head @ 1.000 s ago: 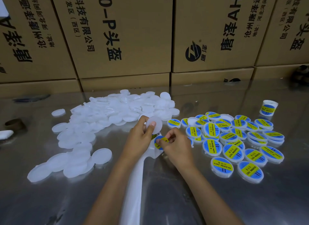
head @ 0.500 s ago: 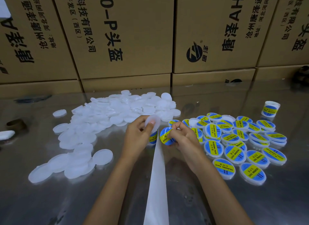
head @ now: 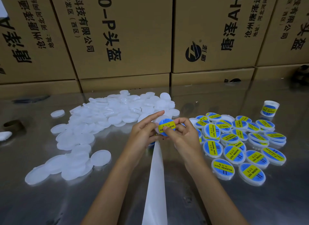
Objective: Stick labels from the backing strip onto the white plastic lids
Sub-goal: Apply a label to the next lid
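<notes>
Both hands point(head: 145, 132) point(head: 181, 134) at frame centre pinched one lid point(head: 158, 124), its label point(head: 166, 126) newly pressed on, off the strip point(head: 155, 183).

Round blue label with yellow "SOLDERING PASTE" band point(head: 166, 126) sits on a white round plastic lid point(head: 157, 124), held up above the worktop and tilted toward the camera, mostly hidden by fingers. Long white backing strip point(head: 155, 183) hangs from under the held lid down to the bottom edge. Loose heap of bare translucent white plastic lids point(head: 103, 117) lies flat and overlapping on the left of the worktop, one lid apart at its far left. Cluster of labelled lids point(head: 234, 144) lies on the right, labels up, some overlapping.
</notes>
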Motion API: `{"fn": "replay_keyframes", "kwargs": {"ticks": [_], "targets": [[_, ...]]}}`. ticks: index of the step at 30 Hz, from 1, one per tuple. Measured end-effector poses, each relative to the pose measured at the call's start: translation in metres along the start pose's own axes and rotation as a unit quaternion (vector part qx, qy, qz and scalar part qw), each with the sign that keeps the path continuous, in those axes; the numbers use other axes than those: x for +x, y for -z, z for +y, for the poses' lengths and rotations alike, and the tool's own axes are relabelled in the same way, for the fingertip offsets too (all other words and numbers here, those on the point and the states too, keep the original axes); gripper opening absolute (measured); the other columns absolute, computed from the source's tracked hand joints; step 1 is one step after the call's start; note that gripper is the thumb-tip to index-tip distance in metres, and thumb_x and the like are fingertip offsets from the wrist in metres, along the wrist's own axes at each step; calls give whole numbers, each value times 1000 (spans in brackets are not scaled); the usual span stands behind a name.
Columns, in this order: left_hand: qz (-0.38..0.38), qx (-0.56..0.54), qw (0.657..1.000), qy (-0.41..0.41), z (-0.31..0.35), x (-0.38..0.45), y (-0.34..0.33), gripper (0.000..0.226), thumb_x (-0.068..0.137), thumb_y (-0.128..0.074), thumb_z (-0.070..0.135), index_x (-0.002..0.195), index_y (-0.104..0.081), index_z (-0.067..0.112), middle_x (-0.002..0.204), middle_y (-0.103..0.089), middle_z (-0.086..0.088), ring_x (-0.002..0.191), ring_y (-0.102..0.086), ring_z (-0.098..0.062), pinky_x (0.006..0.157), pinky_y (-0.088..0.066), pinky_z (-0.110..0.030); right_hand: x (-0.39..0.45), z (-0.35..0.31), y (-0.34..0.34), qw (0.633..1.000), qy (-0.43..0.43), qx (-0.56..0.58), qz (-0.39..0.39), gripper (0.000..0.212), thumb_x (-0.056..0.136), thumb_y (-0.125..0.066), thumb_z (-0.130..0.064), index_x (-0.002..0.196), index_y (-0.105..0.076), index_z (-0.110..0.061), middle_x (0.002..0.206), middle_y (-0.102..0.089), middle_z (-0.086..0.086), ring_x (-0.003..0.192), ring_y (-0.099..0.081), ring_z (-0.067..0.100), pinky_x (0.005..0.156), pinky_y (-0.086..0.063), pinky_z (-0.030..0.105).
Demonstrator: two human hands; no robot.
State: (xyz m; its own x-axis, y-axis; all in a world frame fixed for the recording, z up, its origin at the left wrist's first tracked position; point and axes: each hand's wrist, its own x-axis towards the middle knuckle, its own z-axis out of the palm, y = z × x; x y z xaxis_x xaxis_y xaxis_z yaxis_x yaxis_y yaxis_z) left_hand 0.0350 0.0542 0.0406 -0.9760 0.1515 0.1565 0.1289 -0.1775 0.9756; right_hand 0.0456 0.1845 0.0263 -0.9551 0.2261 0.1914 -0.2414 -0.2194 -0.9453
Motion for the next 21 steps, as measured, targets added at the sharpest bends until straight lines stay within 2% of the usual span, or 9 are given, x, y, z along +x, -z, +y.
{"fn": "replay_keyframes", "kwargs": {"ticks": [2, 4, 8, 12, 17, 19, 21], "targets": [[0, 13, 1000, -5, 1, -2, -3, 47, 96, -48, -4, 115, -76, 29, 99, -70, -24, 92, -69, -26, 72, -59, -26, 0, 0, 0, 1000, 4, -1, -1, 24, 84, -72, 3, 95, -52, -3, 92, -71, 22, 58, -64, 8, 44, -42, 13], [-1, 27, 1000, -11, 2, -3, -4, 48, 96, -48, -5, 118, -75, 29, 107, -75, -13, 97, -71, -23, 73, -59, -24, 0, 0, 1, 1000, 7, -6, -4, 24, 84, -72, 2, 94, -51, -5, 90, -72, 21, 62, -66, 10, 46, -44, 14], [-9, 32, 999, -24, 4, -6, -5, 42, 98, -52, -4, 120, -72, 26, 107, -77, -3, 97, -73, -18, 72, -58, -21, 0, 2, 1, 1000, 11, -3, -9, 24, 84, -72, 4, 95, -51, -4, 90, -72, 20, 70, -70, 14, 59, -54, 20], [-17, 49, 998, -36, 5, -8, -7, 37, 98, -56, -1, 123, -71, 23, 110, -77, 2, 99, -73, -14, 74, -57, -18, 1, 4, 1, 1000, 15, -18, -8, 24, 84, -72, 3, 94, -51, -6, 89, -73, 17, 74, -70, 17, 64, -57, 24], [-19, 65, 996, -51, 5, -8, -7, 38, 99, -54, -4, 119, -70, 24, 116, -74, -7, 96, -72, -13, 75, -56, -19, 2, 5, 2, 1000, 16, -24, -5, 25, 84, -74, 2, 92, -52, -8, 86, -74, 13, 75, -71, 19, 65, -58, 24], [-18, 82, 995, -61, 5, -8, -8, 38, 99, -54, -5, 117, -71, 24, 115, -75, -5, 94, -73, -11, 74, -56, -17, 2, 7, 2, 999, 20, -30, -3, 26, 83, -74, 0, 90, -52, -10, 85, -73, 14, 75, -69, 20, 64, -57, 23], [-18, 98, 993, -70, 4, -8, -8, 39, 98, -53, -6, 114, -72, 24, 110, -76, 4, 94, -73, -9, 74, -55, -17, 2, 10, 2, 998, 36, -51, 1, 28, 82, -75, -2, 87, -51, -15, 78, -72, 7, 71, -66, 18, 62, -56, 21]]}}
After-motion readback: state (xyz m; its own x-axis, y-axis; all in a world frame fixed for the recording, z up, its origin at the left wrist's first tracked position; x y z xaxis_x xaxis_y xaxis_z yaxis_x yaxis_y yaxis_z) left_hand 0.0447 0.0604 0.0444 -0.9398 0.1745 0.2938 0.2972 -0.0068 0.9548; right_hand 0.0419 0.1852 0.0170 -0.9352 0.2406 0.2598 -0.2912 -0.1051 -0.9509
